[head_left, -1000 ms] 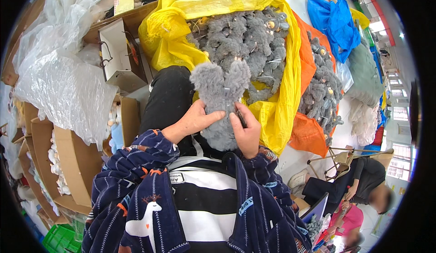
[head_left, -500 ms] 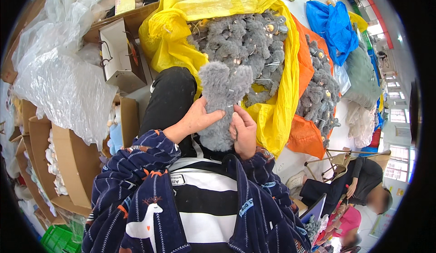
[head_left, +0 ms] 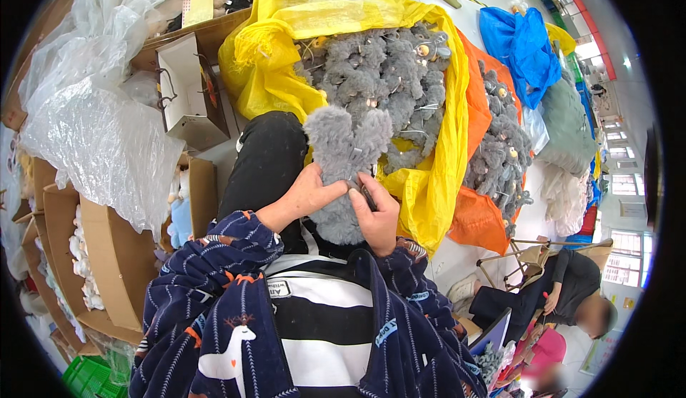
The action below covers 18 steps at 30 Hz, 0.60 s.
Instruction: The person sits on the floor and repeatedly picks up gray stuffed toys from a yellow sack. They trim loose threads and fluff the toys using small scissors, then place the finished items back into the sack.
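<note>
A fluffy grey plush toy (head_left: 341, 142) with two long ear-like lobes stands in front of my body, over my lap. My left hand (head_left: 306, 192) grips its middle from the left, thumb pressed across the fur. Against its right side, my right hand (head_left: 377, 216) is closed, thumb and index finger meeting the toy near the left thumb. Between those right fingers shows part of a small dark tool (head_left: 368, 197); its kind is mostly hidden. The lower part of the toy hangs between my wrists.
Beyond the toy, a yellow sack (head_left: 246, 62) holds many similar grey plush pieces (head_left: 379, 62). An orange sack (head_left: 479, 212) with more lies to the right. Cardboard boxes (head_left: 118, 255) and clear plastic sheeting (head_left: 93, 133) fill the left. Two people sit at the lower right.
My right thumb and fingers have shifted up and in toward the left thumb, and the dark tool now shows between them. The toy has moved slightly down and left.
</note>
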Each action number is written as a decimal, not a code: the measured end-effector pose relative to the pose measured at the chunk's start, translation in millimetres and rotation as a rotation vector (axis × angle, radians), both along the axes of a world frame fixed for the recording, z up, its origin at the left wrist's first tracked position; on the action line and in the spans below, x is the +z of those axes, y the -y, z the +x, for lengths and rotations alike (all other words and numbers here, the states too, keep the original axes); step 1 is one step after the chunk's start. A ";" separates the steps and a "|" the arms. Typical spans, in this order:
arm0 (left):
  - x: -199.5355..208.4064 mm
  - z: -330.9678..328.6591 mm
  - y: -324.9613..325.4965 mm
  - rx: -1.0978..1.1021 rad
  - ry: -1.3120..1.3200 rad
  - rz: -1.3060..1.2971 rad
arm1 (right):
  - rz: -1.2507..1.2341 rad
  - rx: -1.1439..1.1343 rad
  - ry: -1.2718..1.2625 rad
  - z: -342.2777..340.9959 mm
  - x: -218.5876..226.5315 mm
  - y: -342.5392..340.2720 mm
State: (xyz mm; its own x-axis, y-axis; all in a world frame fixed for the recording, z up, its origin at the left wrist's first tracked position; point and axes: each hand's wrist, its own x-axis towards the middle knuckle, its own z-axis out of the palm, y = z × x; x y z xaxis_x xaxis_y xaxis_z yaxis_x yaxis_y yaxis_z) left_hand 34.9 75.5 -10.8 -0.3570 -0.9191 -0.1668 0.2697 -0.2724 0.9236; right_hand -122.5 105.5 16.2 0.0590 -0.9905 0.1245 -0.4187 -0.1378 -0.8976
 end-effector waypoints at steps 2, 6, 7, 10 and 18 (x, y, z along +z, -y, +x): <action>-4.2 -0.2 -0.6 -0.008 -0.007 -0.016 | -0.095 0.101 -0.240 0.1 8.9 -0.5; -3.1 -5.5 0.7 0.051 -0.001 -0.043 | 0.174 -0.155 0.322 -7.0 -4.9 7.5; 1.6 -2.8 1.4 0.006 0.034 -0.025 | 0.173 -0.143 0.309 -5.1 -7.7 4.6; 6.6 4.6 0.9 -0.054 0.089 0.004 | -0.030 0.079 -0.137 1.9 9.4 -2.4; 4.1 -0.8 0.1 0.003 0.047 -0.003 | -0.060 -0.079 -0.021 -11.7 6.6 2.4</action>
State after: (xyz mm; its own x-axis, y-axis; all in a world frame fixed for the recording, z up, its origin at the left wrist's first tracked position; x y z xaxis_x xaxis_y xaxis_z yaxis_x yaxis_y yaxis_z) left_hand 34.1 75.4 -6.7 -0.3458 -0.9208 -0.1807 0.2266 -0.2688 0.9362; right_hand -134.2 103.1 22.8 -0.0159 -0.9830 0.1831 -0.4486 -0.1567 -0.8799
